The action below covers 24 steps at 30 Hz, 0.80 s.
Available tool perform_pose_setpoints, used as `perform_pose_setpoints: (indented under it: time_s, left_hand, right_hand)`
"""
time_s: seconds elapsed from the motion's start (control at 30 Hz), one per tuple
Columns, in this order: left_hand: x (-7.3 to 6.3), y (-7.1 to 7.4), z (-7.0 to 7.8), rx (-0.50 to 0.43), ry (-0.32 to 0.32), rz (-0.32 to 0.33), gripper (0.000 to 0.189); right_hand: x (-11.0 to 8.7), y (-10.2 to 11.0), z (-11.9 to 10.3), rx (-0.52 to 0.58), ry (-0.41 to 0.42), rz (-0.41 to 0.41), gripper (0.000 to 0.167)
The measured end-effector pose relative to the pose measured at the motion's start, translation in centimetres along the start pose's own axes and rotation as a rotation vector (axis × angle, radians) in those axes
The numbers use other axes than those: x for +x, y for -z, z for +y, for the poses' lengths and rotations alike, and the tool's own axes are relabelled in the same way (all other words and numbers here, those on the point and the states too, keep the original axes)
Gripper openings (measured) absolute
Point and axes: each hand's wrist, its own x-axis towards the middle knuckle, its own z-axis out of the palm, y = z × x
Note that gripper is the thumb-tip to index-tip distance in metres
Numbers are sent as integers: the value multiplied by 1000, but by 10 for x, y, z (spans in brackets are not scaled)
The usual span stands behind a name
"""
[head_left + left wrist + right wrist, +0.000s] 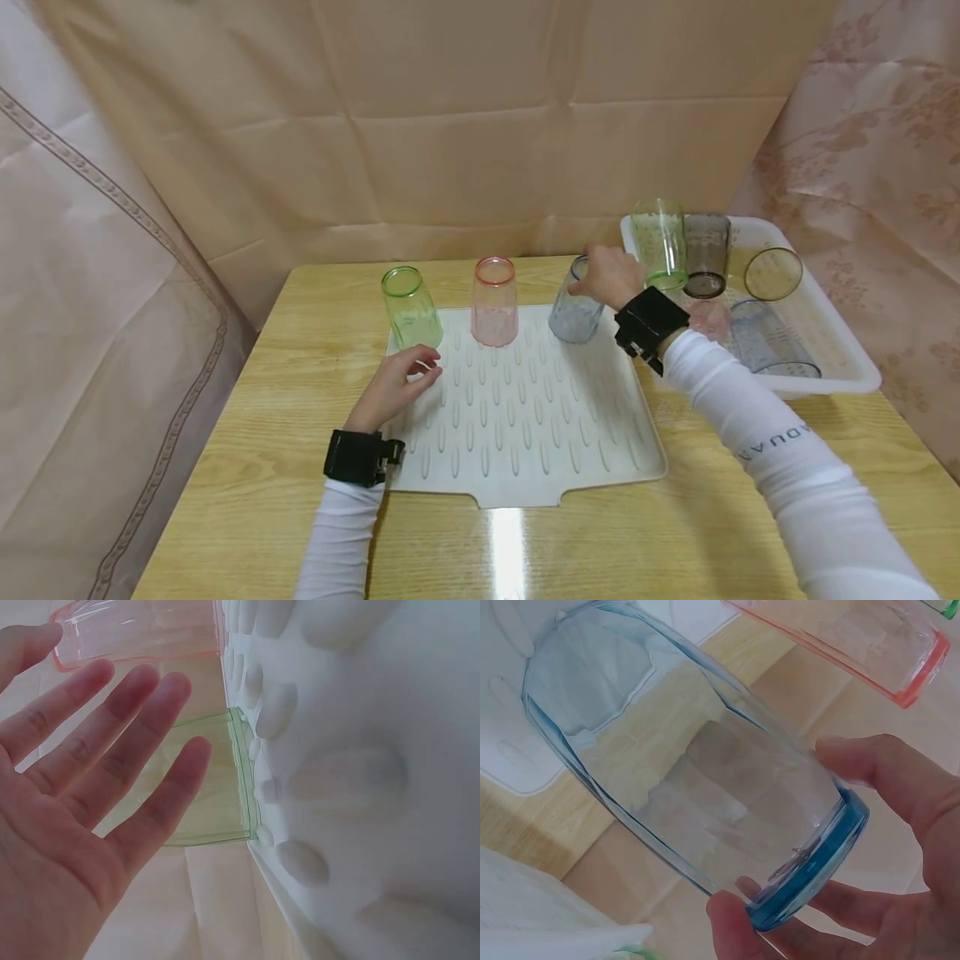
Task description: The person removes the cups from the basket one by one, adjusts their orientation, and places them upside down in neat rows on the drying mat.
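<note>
My right hand (613, 277) grips a clear blue glass (576, 315) round its thick base, which points up. In the right wrist view, the glass's wide mouth is down at the white ribbed drying mat (517, 417), at its far right corner. My left hand (393, 385) hovers over the mat's left side, fingers loosely bent and holding nothing. Just beyond it an upside-down green glass (412, 312) stands at the far left corner of the mat. Between the green and blue glasses stands an upside-down pink glass (495, 304).
A white plastic basin (843, 358) stands to the right, holding a green glass (660, 246), a grey glass (707, 254), an amber glass (773, 274), a pink glass (708, 319) and a blue glass (772, 342). Beige cloth (465, 167) hangs behind the wooden table (262, 467).
</note>
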Motion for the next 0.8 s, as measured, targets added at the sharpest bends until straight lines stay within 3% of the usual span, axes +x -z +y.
perform_pose_setpoints:
  time_s: [0.53,0.8]
  left_hand:
    - [1,-1,1,1,3,-1,24]
    - [1,-2,1,5,16,-8,24]
  right_hand:
    - [3,-8,7,41,22,64,61]
    - [-4,-4,26,123,74,87,69]
